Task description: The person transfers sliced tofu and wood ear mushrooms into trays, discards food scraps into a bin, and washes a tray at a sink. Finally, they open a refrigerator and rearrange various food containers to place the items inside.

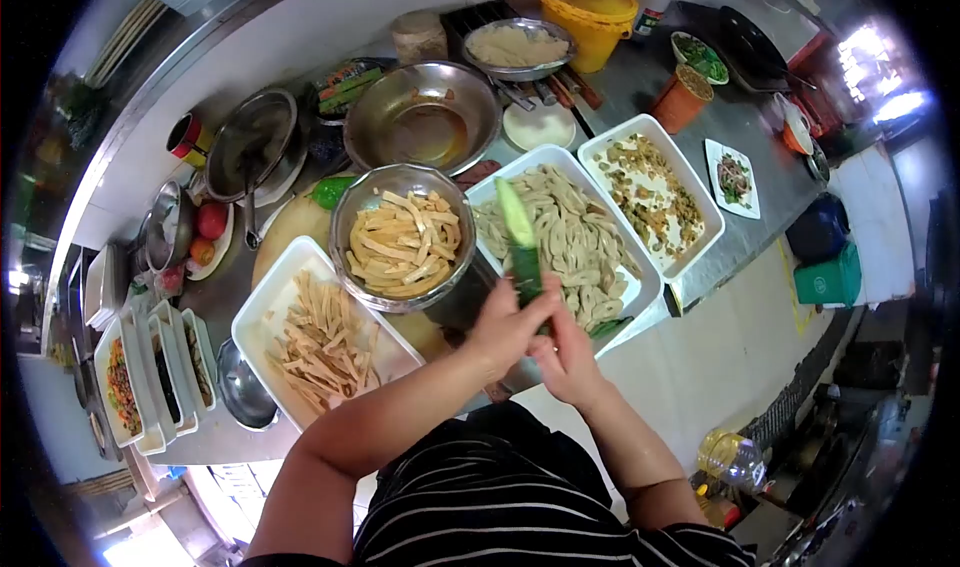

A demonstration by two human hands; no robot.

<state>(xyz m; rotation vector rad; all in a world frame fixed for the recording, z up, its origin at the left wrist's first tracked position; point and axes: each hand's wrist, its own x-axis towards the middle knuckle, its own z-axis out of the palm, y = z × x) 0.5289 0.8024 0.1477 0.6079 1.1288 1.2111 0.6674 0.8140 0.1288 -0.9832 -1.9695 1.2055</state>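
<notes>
A cucumber (518,229) stands tilted upward in front of me, its upper part pale where the skin is off and its lower part dark green. My left hand (508,329) is closed around its lower end. Right beside it, my right hand (570,355) has its fingers curled together against the left; what lies in them is hidden. Beneath the cucumber is a white tray (648,302) of pale greenish, looped strips (575,232). A dark green piece (610,327) lies at that tray's near edge.
Left of my hands are a metal bowl (342,267) of yellowish strips and a white tray (243,317) of tan strips. A second white tray (712,232) holds chopped bits. Behind stand a wide metal basin (425,132), a yellow bucket (590,22) and an orange tub (682,102).
</notes>
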